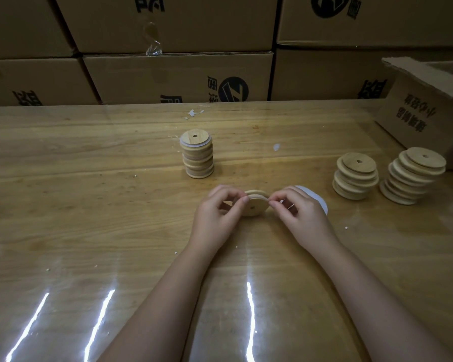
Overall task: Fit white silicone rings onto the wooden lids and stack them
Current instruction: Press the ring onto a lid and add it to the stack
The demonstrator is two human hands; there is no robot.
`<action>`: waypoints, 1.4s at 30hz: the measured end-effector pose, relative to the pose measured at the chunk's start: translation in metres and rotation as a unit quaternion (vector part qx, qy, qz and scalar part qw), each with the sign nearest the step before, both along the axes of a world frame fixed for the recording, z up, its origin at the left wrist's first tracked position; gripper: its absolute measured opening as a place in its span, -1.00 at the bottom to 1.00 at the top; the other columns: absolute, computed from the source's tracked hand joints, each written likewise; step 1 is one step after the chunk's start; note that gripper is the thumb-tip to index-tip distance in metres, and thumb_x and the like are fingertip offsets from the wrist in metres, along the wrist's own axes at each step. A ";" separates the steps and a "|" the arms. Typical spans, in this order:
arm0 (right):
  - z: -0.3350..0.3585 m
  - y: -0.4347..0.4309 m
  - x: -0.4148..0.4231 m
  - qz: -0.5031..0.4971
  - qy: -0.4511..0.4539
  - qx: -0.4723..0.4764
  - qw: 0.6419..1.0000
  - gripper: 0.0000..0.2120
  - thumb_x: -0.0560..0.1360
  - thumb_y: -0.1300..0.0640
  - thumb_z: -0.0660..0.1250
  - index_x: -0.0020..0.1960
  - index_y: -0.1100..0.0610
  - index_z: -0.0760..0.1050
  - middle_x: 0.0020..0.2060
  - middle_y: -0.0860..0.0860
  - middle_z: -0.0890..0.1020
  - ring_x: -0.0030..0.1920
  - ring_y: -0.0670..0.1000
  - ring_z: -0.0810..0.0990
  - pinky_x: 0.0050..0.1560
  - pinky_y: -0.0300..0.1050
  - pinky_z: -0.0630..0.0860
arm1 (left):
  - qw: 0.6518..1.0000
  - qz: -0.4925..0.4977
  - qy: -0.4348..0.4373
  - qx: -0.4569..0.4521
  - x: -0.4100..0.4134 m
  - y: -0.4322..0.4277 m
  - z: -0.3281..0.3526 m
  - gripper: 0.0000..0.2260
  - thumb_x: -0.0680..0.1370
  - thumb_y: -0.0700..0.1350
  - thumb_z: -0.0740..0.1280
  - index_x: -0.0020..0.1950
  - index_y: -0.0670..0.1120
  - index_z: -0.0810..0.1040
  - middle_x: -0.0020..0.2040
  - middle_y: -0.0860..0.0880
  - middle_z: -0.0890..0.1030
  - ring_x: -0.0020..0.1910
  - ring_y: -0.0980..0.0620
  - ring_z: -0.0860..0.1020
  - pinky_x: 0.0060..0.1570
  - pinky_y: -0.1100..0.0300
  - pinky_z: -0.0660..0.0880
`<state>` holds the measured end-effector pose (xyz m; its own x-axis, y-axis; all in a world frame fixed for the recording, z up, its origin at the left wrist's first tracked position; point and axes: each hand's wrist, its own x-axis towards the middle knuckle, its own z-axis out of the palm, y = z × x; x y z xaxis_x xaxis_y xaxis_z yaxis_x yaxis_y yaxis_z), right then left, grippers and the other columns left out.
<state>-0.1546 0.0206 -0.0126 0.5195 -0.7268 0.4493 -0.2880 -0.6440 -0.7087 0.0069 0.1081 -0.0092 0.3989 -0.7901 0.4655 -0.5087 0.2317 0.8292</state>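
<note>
Behind the wooden lid (255, 209), brown corrugated cartons (178, 74) with black print formed a wall. Under the lid spread the table (76, 205), grained wood beneath a glossy clear sheet. Far right of the lid sat an open cardboard box (424, 111) with a ragged flap. Nearer on the lid's right leaned two stacks of bare discs (356, 176), each disc with a centre hole. Beyond the lid stood an upright finished stack (198, 155), white edges showing. The left hand (215, 215) gripped the lid's left rim with curled fingers. The right hand (304, 212) pinched the thin silicone ring (258, 196) at the lid's right rim, half hiding a white patch (317, 199).
</note>
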 end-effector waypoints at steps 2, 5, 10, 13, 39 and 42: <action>0.000 0.000 0.000 0.000 0.010 0.013 1.000 -0.84 0.49 0.24 0.35 -0.15 -0.01 0.51 -0.20 -0.19 0.54 -0.20 -0.16 0.51 -0.20 -0.42 0.37 | 1.000 0.006 0.013 0.005 0.001 0.000 0.000 -0.91 0.49 -0.22 0.40 -0.18 -0.04 0.59 -0.14 0.06 0.59 -0.13 0.23 0.52 -0.21 0.46 0.38; 0.001 0.000 0.001 -0.003 0.026 0.014 1.000 -0.84 0.50 0.22 0.35 -0.16 -0.02 0.50 -0.21 -0.18 0.54 -0.21 -0.15 0.50 -0.20 -0.41 0.37 | 1.000 0.006 0.020 0.007 0.002 0.000 0.001 -0.88 0.48 -0.23 0.40 -0.19 -0.02 0.58 -0.16 0.07 0.59 -0.15 0.24 0.52 -0.20 0.44 0.40; 0.001 0.002 0.000 -0.013 0.052 0.001 0.999 -0.92 0.51 0.20 0.33 -0.13 0.04 0.52 -0.20 -0.19 0.51 -0.23 -0.15 0.50 -0.19 -0.27 0.44 | 1.000 0.011 -0.007 -0.004 0.002 0.001 0.000 -0.90 0.48 -0.24 0.40 -0.19 -0.05 0.59 -0.17 0.04 0.59 -0.14 0.21 0.53 -0.17 0.44 0.39; 0.000 0.001 0.001 -0.012 0.057 0.002 0.998 -0.97 0.50 0.20 0.34 -0.10 0.10 0.56 -0.20 -0.20 0.50 -0.24 -0.14 0.50 -0.17 -0.18 0.47 | 1.000 0.023 -0.004 -0.004 0.003 -0.001 -0.001 -0.89 0.48 -0.26 0.40 -0.19 -0.06 0.59 -0.17 0.05 0.59 -0.14 0.22 0.52 -0.16 0.43 0.39; -0.003 -0.003 0.003 -0.010 0.095 0.061 0.994 -0.92 0.46 0.10 0.41 -0.08 0.09 0.58 -0.18 -0.17 0.51 -0.19 -0.18 0.51 -0.17 -0.28 0.47 | 0.960 0.033 -0.204 0.187 0.004 -0.010 -0.014 -0.32 0.32 0.15 0.49 0.37 -0.02 0.38 0.30 0.04 0.47 0.27 0.00 0.38 0.21 0.12 0.24; -0.002 -0.002 0.002 -0.013 0.088 0.077 0.993 -0.90 0.48 0.07 0.39 -0.04 0.07 0.59 -0.16 -0.18 0.52 -0.18 -0.19 0.51 -0.15 -0.30 0.47 | 0.974 0.037 -0.134 0.180 0.007 -0.011 -0.015 -0.28 0.29 0.11 0.53 0.39 -0.04 0.38 0.28 0.01 0.49 0.27 0.01 0.41 0.28 0.06 0.33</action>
<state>-0.1522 0.0184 -0.0150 0.5607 -0.7936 0.2364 -0.4301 -0.5231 -0.7358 0.0141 0.0966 -0.0241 0.3627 -0.8952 0.2590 -0.7220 -0.0942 0.6855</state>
